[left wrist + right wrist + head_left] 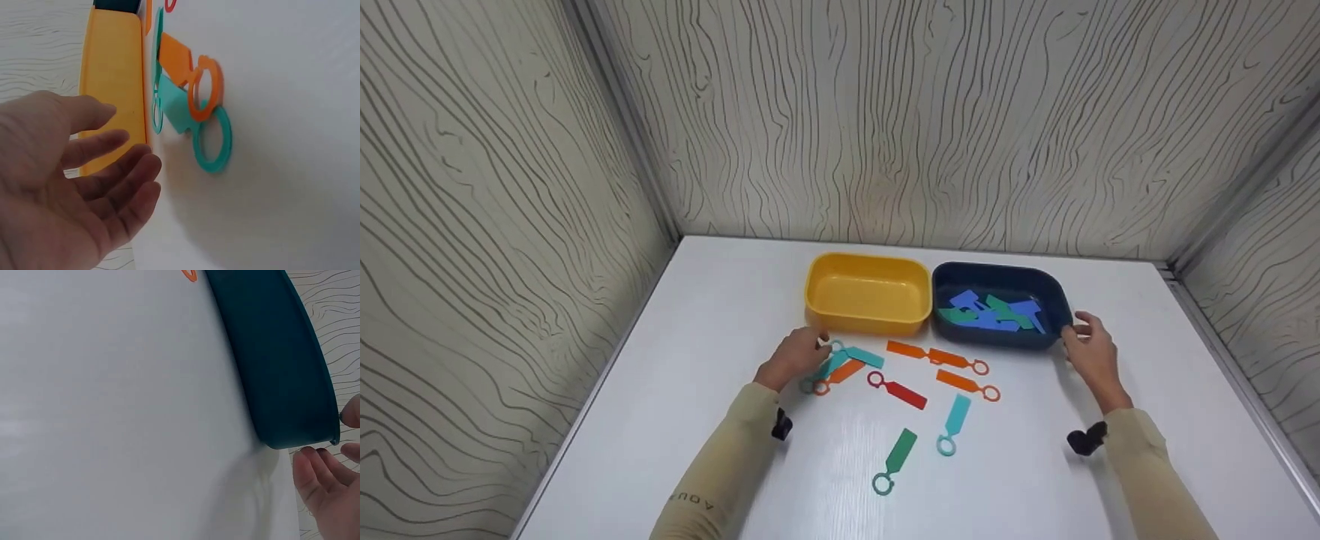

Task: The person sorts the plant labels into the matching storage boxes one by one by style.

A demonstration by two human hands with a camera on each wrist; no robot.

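My left hand [797, 355] hovers by the front left corner of the yellow bin [870, 324], fingers loosely bent and holding nothing. Close beside it lie overlapping teal tags [175, 106] and an orange tag [176, 59], each ending in a ring. At the front right corner of the dark blue bin [997, 338] is my right hand [1091, 356]. In the right wrist view its thumb touches the bin's rim, while the other fingers are spread just off the wall. Blue tags [1024, 307] and green tags [958, 316] lie inside that bin. The yellow bin holds nothing visible.
In front of the bins, several orange tags [958, 381], a red tag [907, 395], a turquoise tag [958, 415] and a green tag [901, 450] are spread over the white table [997, 495]. Wood-patterned panels [900, 135] stand behind and at both sides.
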